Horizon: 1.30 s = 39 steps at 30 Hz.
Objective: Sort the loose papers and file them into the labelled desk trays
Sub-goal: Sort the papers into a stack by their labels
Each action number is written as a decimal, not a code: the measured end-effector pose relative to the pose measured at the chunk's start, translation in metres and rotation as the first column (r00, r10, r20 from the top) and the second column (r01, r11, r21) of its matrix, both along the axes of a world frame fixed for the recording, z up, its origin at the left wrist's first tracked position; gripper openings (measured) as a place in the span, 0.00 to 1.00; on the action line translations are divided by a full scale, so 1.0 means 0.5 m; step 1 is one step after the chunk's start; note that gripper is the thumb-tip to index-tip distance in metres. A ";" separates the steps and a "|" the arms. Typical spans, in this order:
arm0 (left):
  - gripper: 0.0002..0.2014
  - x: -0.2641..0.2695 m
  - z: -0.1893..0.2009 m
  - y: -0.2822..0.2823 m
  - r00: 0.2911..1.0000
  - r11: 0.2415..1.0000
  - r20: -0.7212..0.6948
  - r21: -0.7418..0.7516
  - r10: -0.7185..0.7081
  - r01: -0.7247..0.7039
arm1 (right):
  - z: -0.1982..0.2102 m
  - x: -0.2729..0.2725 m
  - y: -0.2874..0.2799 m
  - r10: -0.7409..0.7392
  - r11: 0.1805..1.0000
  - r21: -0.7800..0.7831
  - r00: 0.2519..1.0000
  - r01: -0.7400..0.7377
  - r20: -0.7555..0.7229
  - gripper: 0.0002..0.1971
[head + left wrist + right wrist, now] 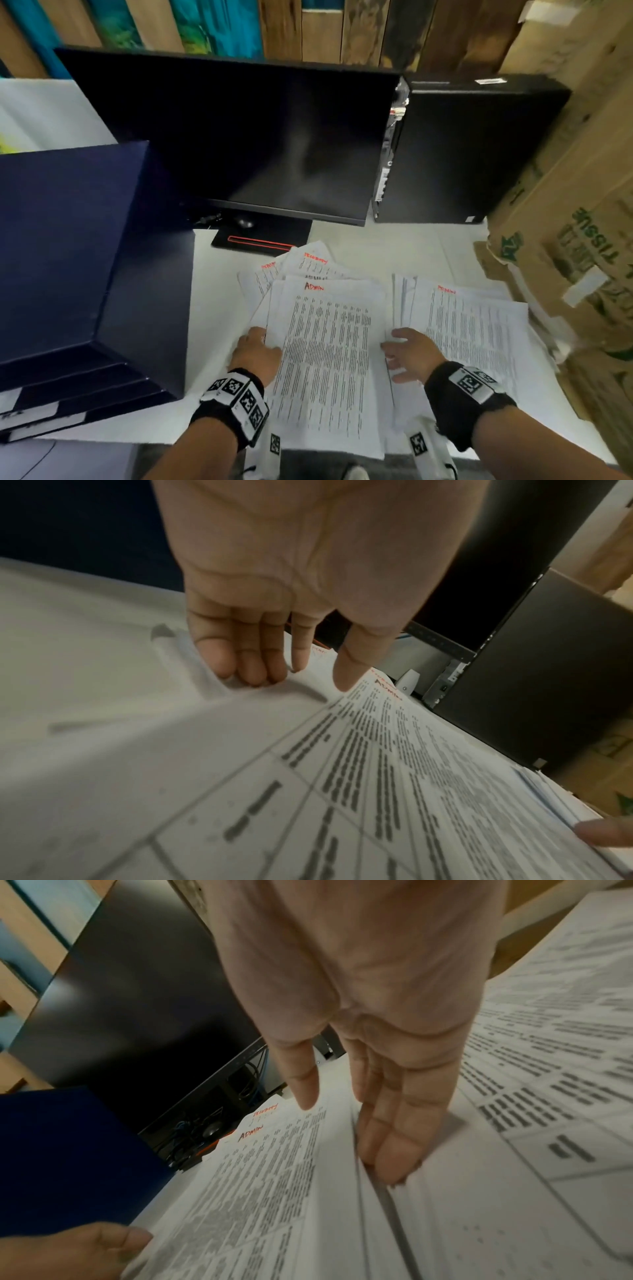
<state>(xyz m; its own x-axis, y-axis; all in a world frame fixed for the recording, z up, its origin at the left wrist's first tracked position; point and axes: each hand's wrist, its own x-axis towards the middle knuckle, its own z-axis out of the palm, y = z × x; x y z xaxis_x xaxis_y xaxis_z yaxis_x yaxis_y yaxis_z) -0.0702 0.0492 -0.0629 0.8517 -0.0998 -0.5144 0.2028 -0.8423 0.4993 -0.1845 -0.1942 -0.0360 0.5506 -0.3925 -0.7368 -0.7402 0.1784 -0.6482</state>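
- Two heaps of loose printed sheets lie on the white tabletop [219, 308] in front of a dark monitor [239, 137]. The left heap [325, 342] is fanned, topped by a sheet headed "ADMIN" in red; the right heap [472, 335] lies just beside it, its red heading too blurred to read.
- The fanning leaves the red headings of lower sheets peeping out at the far edge, which likely helps in reading each category before filing.
- The stacked dark blue desk trays [85, 257] stand at the left, white labels on their front edges; the papers are not yet in them.
- The left hand [255, 356] sits at the left edge of the ADMIN heap: from the wrist view its fingers [240, 656] curl down to the sheet edge and the thumb lies above, a grip seemingly pinching the top sheets to lift or square them.
- The right hand [411, 353] rests between the heaps, fingers [394, 1137] straight and pressed together, tips tucked at the edge of the right heap, holding nothing; probably steadying or parting the piles.
- Both forearms reach forward, palms down, low over the paper.
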 end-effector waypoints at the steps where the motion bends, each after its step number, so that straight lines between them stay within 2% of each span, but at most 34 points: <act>1: 0.25 -0.006 -0.003 -0.008 1.000 1.000 -0.003 -0.014 0.015 -0.015 | -0.006 0.003 -0.007 0.026 1.000 -0.002 1.000 -0.026 0.004 0.23; 5: 0.29 -0.031 -0.016 -0.014 0.998 0.998 0.005 -0.033 0.059 -0.059 | -0.023 0.010 -0.015 0.157 0.975 -0.154 0.987 -0.159 -0.027 0.18; 9: 0.34 -0.035 -0.017 -0.006 0.998 0.998 -0.024 -0.026 0.064 -0.065 | -0.032 0.015 -0.018 0.300 0.907 -0.282 0.950 -0.312 -0.088 0.13; 12: 0.47 -0.018 -0.007 -0.009 1.000 0.998 -0.006 0.062 -0.021 0.021 | -0.038 0.023 -0.024 0.424 0.828 -0.322 0.889 -0.458 -0.175 0.10; 14: 0.54 0.000 -0.001 -0.014 0.999 0.996 0.004 0.066 -0.054 0.053 | -0.044 0.030 -0.026 0.481 0.769 -0.373 0.854 -0.519 -0.199 0.10; 16: 0.50 0.024 0.006 -0.023 1.000 1.000 0.026 0.003 -0.016 0.016 | -0.049 0.036 -0.028 0.527 0.697 -0.442 0.821 -0.565 -0.218 0.11; 19: 0.41 0.059 0.006 -0.033 0.996 0.998 0.083 -0.054 0.029 -0.024 | -0.052 0.044 -0.024 0.636 0.515 -0.515 0.709 -0.685 -0.305 0.13; 21: 0.40 0.079 0.002 -0.035 0.995 0.999 0.095 -0.042 0.019 -0.015 | -0.054 0.050 -0.025 0.663 0.470 -0.538 0.682 -0.700 -0.308 0.12; 24: 0.40 0.101 -0.004 -0.036 0.994 1.000 0.111 -0.016 -0.020 0.021 | -0.057 0.057 -0.022 0.674 0.459 -0.540 0.673 -0.705 -0.305 0.14; 27: 0.32 0.115 -0.010 -0.038 0.988 0.996 0.135 0.041 -0.079 0.074 | -0.060 0.061 -0.020 0.676 0.460 -0.533 0.669 -0.710 -0.309 0.14; 29: 0.25 0.119 -0.011 -0.041 0.980 0.993 0.168 0.064 -0.105 0.095 | -0.051 0.067 -0.024 0.636 0.528 -0.520 0.718 -0.672 -0.283 0.07; 30: 0.22 0.120 -0.010 -0.043 0.975 0.990 0.181 0.076 -0.127 0.115 | -0.045 0.071 -0.027 0.599 0.581 -0.508 0.756 -0.636 -0.262 0.08; 32: 0.16 0.120 -0.008 -0.045 0.967 0.987 0.207 0.088 -0.150 0.135 | -0.035 0.087 -0.035 0.517 0.674 -0.493 0.828 -0.551 -0.219 0.18; 34: 0.12 0.120 -0.004 -0.043 0.952 0.986 0.263 0.090 -0.157 0.138 | -0.029 0.110 -0.041 0.481 0.699 -0.519 0.861 -0.492 -0.168 0.22; 36: 0.09 0.115 0.002 -0.044 0.935 0.983 0.305 0.044 -0.183 0.178 | -0.020 0.131 -0.044 0.468 0.689 -0.579 0.878 -0.436 -0.104 0.21; 39: 0.11 0.102 0.011 -0.041 0.947 0.977 0.271 -0.078 -0.170 0.197 | -0.002 0.165 -0.045 0.487 0.677 -0.633 0.873 -0.375 0.004 0.18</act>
